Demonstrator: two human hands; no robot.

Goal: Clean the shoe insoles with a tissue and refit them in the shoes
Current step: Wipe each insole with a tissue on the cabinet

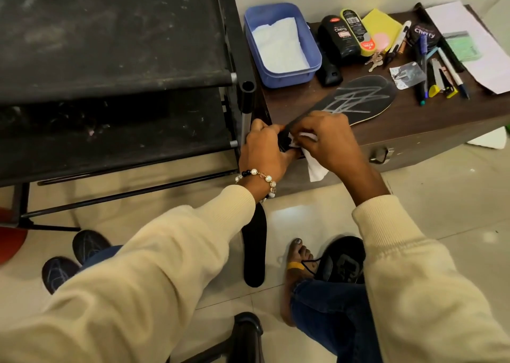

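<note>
At the cabinet's front edge, the left hand (262,152) holds the insole (356,101); the right hand (328,141) pinches the tissue (316,166), wiping. Next, rub further along.

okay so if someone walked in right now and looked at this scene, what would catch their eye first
Probably the two hands meeting at the cabinet's front edge: the left hand grips a black insole that hangs toward the floor, while the right hand pinches a white tissue against it. Next, a second insole with silver scribble on the cabinet top, beside a blue tub of tissues.
</note>
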